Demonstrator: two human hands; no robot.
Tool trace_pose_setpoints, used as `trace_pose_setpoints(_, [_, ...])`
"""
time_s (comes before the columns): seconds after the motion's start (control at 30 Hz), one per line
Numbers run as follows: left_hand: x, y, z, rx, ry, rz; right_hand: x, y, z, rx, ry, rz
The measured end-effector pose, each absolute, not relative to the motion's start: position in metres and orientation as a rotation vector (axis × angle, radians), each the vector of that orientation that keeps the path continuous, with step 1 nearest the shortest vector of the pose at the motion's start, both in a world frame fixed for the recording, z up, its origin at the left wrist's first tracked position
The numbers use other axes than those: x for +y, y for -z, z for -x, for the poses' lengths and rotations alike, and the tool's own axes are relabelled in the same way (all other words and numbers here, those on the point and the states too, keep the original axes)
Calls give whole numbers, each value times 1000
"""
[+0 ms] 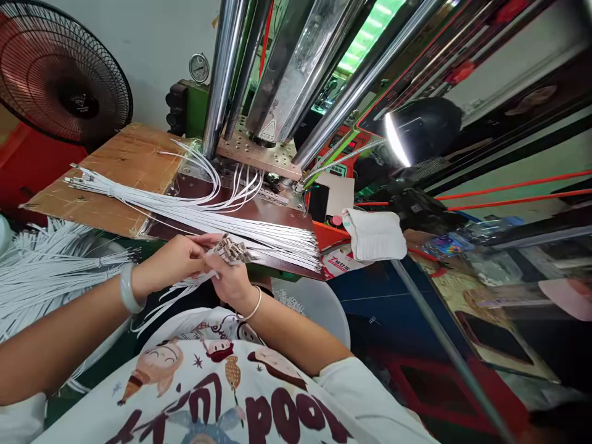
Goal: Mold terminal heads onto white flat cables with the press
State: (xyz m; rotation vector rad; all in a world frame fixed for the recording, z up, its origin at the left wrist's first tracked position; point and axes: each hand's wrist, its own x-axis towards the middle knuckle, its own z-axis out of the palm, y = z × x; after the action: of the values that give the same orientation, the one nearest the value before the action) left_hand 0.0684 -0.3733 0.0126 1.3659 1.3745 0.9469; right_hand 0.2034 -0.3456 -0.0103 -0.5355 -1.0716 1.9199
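My right hand is wrapped round a bundle of white cables, with silvery metal connectors sticking out past the thumb. The loose white tails hang down toward my lap. Close against it, my left hand is closed at the same bundle, its fingertips partly hidden. Just beyond my hands, a long sheaf of white cables lies across the brown work plate. Some curved cables run under the press head.
A large heap of white cables lies at left, below a cardboard sheet. A black fan stands behind. Steel press columns rise ahead. At right are a lit lamp, a cloth-wrapped bar and a grey tub.
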Motion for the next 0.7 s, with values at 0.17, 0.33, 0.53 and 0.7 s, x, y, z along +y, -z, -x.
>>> trace_pose_setpoints(0.17, [-388, 5, -83, 1237, -1036, -1031, -349, 15, -209, -1028, -1927, 621])
trace_pose_setpoints(0.33, [-400, 24, -88, 1347, -1261, -865, -347, 15, -207, -819, -2013, 624])
trace_pose_setpoints(0.53, [-400, 33, -83, 1527, -1396, -860, -351, 32, -205, -1138, -1863, 679])
trace_pose_setpoints(0.7, [-405, 43, -97, 1472, -1517, -602, -357, 39, -204, -1054, -1880, 679])
